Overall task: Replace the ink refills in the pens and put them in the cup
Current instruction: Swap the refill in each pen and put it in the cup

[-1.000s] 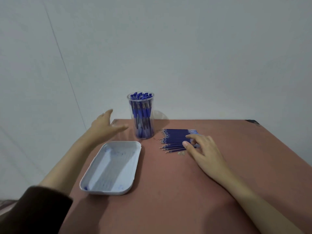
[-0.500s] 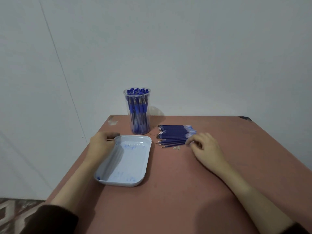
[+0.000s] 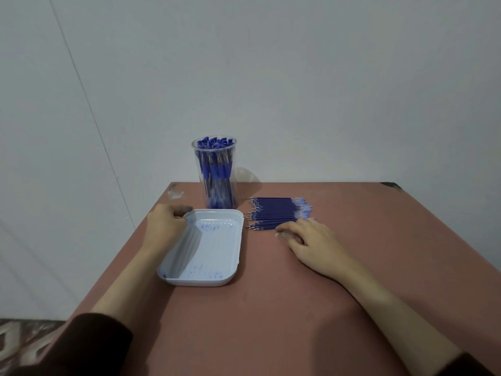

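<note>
A red-brown table stands against a plain pale wall. Near its far edge is a clear cup, upright and packed with blue pens, their caps showing at the rim. Just right of the cup lie the refills, a flat row of thin blue rods side by side, metal tips pointing left, clear ends to the right.

In front of the cup, apart from it, sits a white tray with blue ink smears on its floor (more smears lie near its front wall). The left hand is at the tray's far left corner, its fingers curled over the rim there and gripping it. A dark sleeve covers that forearm near the elbow.

The right hand rests palm down on the table, fingers bent, their tips touching the near edge of the refills. Whether they pinch one rod cannot be told, since the knuckles hide the tips. A tiny clear scrap lies on the table just beside those fingertips.

A pale chipped patch marks the table's far left corner
</note>
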